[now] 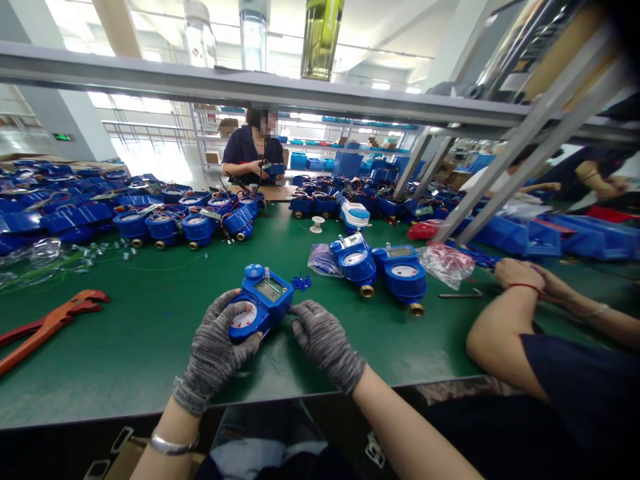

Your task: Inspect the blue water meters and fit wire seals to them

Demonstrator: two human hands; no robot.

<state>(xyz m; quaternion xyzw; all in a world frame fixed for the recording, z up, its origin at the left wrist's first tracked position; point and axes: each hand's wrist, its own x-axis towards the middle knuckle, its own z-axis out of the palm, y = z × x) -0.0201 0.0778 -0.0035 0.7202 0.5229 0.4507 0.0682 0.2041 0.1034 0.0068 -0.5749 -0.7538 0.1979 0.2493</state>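
Observation:
My left hand point(214, 350), in a grey knitted glove, is wrapped round a blue water meter point(274, 297) with a round white dial and a small display. The meter is tilted, dial and display facing up towards me, just above the green bench. At the meter's right side is my gloved right hand point(325, 343), fingers curled together with their tips against or very near the casing. Whatever those fingertips pinch is hidden. Just beyond lies a small heap of tiny blue parts point(301, 283). Two more water meters, one point(356, 260) beside the other point(404, 275), stand to the right.
Orange-handled pliers point(55, 325) lie at left, near loose clear seals. Rows of blue meters point(163, 227) line the back. A white spool point(317, 225), plastic bags point(447, 263) and a hex key point(460, 294) lie beyond. A co-worker's arm point(505, 327) rests at right; a shelf crosses overhead.

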